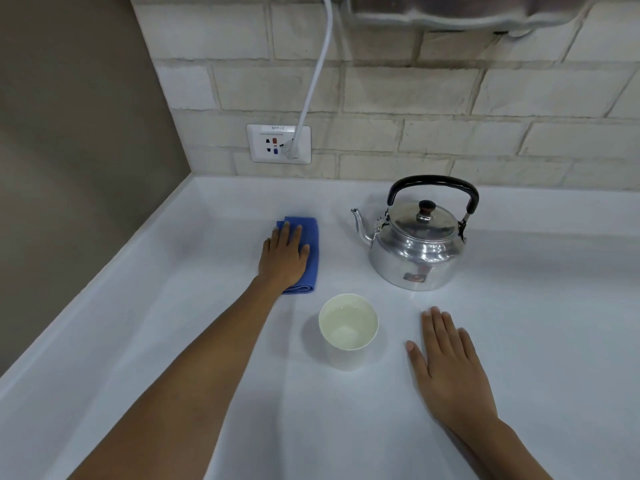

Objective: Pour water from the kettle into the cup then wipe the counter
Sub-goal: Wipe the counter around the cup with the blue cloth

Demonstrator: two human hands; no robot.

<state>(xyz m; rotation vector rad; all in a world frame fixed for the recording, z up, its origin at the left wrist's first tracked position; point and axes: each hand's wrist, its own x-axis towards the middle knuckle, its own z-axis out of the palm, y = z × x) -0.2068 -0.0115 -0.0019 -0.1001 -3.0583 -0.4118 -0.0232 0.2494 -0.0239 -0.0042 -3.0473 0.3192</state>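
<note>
A shiny metal kettle (417, 244) with a black handle stands upright on the white counter (519, 306), spout pointing left. In front of it, a white cup (348, 327) holds clear water. A folded blue cloth (310, 251) lies left of the kettle. My left hand (284, 258) rests flat on the cloth with its fingers spread. My right hand (446, 365) lies flat on the counter to the right of the cup, holding nothing.
A brick wall backs the counter, with a wall socket (278, 143) and a white cable (317, 74) plugged into it. A brown side wall (69, 133) closes the left. A metal fixture (467, 12) hangs above the kettle.
</note>
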